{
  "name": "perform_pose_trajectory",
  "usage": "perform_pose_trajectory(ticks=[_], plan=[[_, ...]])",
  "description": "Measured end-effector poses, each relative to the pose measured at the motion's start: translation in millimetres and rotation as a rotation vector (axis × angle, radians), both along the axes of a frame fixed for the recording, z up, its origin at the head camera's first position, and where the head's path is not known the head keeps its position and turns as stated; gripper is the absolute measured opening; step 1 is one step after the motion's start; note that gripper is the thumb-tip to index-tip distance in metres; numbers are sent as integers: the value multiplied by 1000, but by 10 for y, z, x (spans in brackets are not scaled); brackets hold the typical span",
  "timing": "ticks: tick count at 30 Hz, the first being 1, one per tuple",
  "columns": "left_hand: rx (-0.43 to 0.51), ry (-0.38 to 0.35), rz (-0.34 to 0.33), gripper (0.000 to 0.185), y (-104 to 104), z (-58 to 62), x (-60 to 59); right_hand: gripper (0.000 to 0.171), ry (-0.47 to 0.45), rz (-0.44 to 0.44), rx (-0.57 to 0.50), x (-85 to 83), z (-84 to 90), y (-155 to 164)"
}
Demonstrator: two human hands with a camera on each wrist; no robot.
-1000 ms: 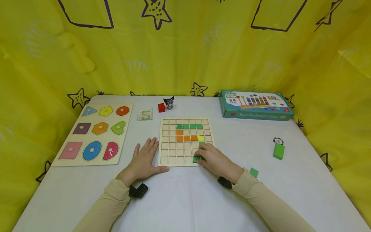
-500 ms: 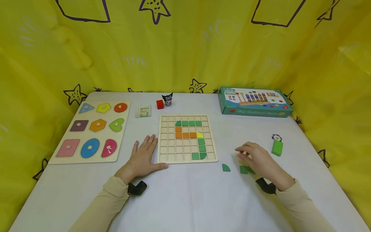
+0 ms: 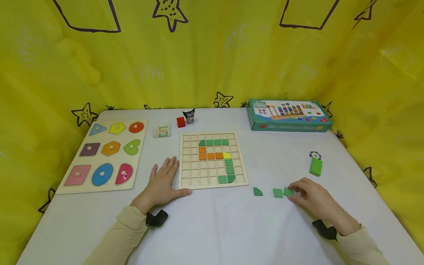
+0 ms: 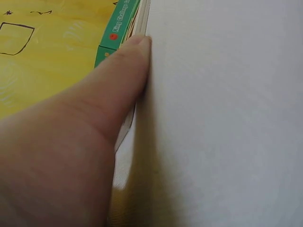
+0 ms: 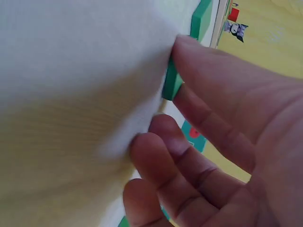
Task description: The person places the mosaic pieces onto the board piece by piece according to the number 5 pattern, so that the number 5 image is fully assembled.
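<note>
Right hand [image 3: 314, 200] is pinching a small green square tile [image 3: 288, 191] flat on the table, toward the near right edge; thumb and fingertips [image 5: 189, 52] are closing on its edges. The grid board [image 3: 185, 184] is lying to the left of that hand, past a second green square [image 3: 278, 193] and a green quarter-round piece [image 3: 257, 191]. Left hand [image 3: 163, 182] is resting flat, fingers straight, thumb against the board's near left corner.

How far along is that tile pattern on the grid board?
On the grid board, green, orange and yellow tiles already form a winding line ending in the bottom row. The right hand touches a green square tile on the table; another square and a quarter-round piece wait nearby. The left hand rests flat beside the board. Most cells remain empty.
</note>
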State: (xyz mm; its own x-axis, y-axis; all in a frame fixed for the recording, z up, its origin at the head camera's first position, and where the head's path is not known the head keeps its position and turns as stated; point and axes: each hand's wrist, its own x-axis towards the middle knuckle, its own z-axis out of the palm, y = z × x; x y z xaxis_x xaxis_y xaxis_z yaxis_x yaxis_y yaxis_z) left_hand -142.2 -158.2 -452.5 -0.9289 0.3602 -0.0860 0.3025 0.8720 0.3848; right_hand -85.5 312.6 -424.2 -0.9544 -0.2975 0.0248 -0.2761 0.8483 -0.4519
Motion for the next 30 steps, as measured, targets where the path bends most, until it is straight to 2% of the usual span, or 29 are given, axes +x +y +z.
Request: perform_pose_trajectory(ticks=[5, 14, 19, 22, 25, 30], plan=[[-2, 3, -5, 117, 25, -26, 3, 25, -6, -9, 9, 25, 11, -8], [-12, 14, -18, 116, 61, 10, -49, 24, -7, -14, -1, 34, 24, 23], [-17, 0, -28, 115, 78, 13, -60, 26, 74, -11, -59, 13, 41, -46], [-22, -2, -29, 116, 80, 3, -60, 26, 104, 13, -94, -51, 79, -201], [-17, 4, -22, 116, 68, -6, -47, 24, 67, 48, -105, -169, 137, -433], [-4, 10, 2, 117, 24, -15, 8, 24, 38, 179, -104, -433, 209, -913]])
